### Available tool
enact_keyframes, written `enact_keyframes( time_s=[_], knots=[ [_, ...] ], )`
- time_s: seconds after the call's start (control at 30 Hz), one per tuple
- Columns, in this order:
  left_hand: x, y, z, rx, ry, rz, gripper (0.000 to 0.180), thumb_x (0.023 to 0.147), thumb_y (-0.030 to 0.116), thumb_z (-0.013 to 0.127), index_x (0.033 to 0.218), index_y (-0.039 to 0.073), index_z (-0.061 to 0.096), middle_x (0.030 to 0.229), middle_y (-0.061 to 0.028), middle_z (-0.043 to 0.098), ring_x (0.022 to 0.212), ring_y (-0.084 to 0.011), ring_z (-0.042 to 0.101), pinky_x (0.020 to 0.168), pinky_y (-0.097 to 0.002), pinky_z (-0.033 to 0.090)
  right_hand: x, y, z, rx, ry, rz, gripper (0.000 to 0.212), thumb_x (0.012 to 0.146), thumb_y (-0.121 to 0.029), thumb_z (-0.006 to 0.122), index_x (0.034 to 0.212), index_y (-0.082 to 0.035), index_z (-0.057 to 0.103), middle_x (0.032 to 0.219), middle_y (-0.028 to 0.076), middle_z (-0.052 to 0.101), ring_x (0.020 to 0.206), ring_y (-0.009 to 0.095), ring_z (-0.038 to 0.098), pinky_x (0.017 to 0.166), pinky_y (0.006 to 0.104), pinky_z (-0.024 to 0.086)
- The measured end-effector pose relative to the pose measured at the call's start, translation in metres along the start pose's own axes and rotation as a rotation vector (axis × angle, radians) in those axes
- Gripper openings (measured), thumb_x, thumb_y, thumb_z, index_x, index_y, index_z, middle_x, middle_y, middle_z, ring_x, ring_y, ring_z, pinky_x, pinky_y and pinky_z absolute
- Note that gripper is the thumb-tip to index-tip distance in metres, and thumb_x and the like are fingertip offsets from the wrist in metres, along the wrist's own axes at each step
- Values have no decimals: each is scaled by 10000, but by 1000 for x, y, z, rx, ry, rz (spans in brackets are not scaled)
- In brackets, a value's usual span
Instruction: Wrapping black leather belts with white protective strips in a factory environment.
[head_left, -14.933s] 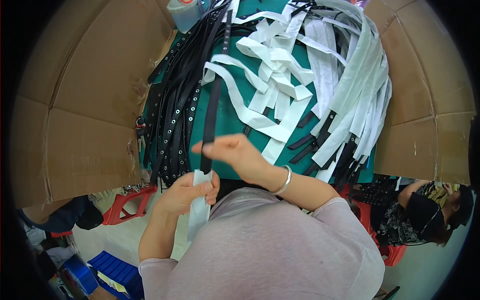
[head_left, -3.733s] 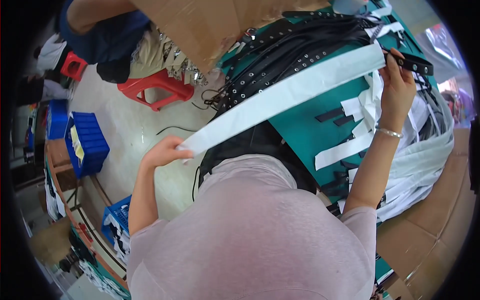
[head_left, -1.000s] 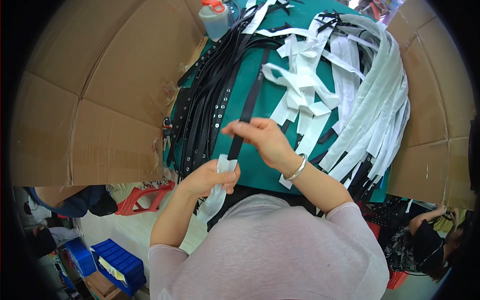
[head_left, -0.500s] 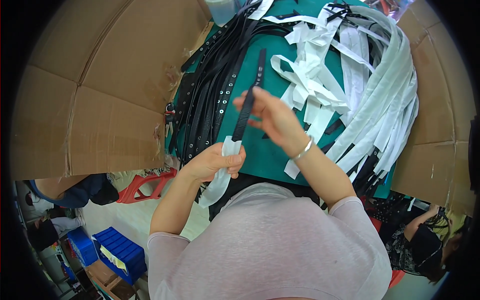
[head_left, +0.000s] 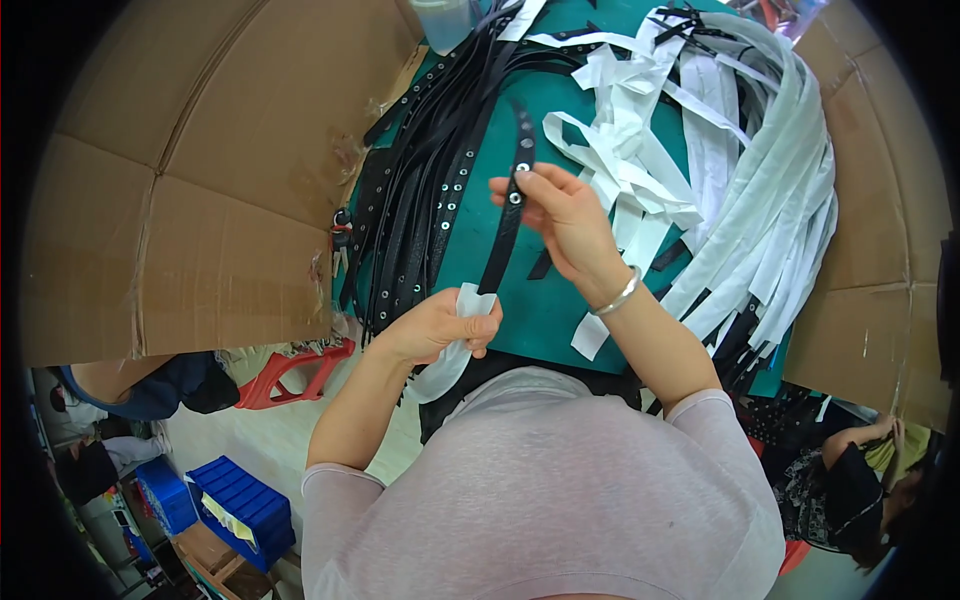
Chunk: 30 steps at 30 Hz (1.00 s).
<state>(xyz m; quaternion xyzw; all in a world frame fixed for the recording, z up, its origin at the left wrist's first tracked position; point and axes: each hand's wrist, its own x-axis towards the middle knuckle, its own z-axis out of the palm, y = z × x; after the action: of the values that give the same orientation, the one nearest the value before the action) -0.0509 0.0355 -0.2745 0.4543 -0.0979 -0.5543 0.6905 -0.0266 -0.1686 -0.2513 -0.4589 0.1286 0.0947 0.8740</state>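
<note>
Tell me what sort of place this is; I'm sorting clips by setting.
Probably a small belt workshop. A heap of black studded belts and white sleeves covers a green table; the right hand and left hand sleeve one belt.

We see a green worktop (head_left: pixel 470 240). Black studded belts (head_left: pixel 420 190) lie on its left. White sleeves (head_left: pixel 770 200) pile on its right.

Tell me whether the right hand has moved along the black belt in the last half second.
Yes. The right hand slid up the black belt, away from the left hand.
</note>
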Motion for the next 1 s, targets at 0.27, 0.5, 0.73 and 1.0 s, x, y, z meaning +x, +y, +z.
enact_keyframes(
  time_s=[0.27, 0.5, 0.73, 1.0],
  knots=[
    [10, 34, 14, 116, -17, 90, 393, 742, 369, 751, 791, 62, 510, 636, 27, 445, 561, -73, 417, 539, -230, 382, -40, -28, 12, -537, -92, -365, 120, 853, -33, 584, 955, 29, 572, 903, 130, 676, 847, 144, 638, 732, 238, 496],
    [42, 71, 40, 253, 91, 338, 943, 654, 422, 808, 1324, 125, 216, 992, -35, 506, 698, -98, 503, 575, -241, 440, -52, -26, 5, -572, -127, -496, 113, 836, -56, 621, 918, 22, 618, 918, 78, 655, 662, 113, 608, 583, 244, 516],
    [53, 55, 57, 348, 50, 292, 545, 904, 328, 552, 1303, 44, 314, 1132, -107, 524, 965, -184, 574, 819, -322, 486, -59, -51, -35, -549, 50, -545, 124, 822, -116, 663, 796, -7, 612, 669, -4, 602, 555, 30, 524, 469, 182, 403],
    [14, -22, 27, 647, -243, -147, 221, 920, 193, 534, 1027, 3, 568, 879, -61, 656, 821, -108, 610, 782, -287, 474, -50, -260, -166, -915, 438, -695, 209, 845, -302, 646, 854, -95, 670, 713, -69, 579, 639, 18, 502, 534, 173, 392]
  ],
)
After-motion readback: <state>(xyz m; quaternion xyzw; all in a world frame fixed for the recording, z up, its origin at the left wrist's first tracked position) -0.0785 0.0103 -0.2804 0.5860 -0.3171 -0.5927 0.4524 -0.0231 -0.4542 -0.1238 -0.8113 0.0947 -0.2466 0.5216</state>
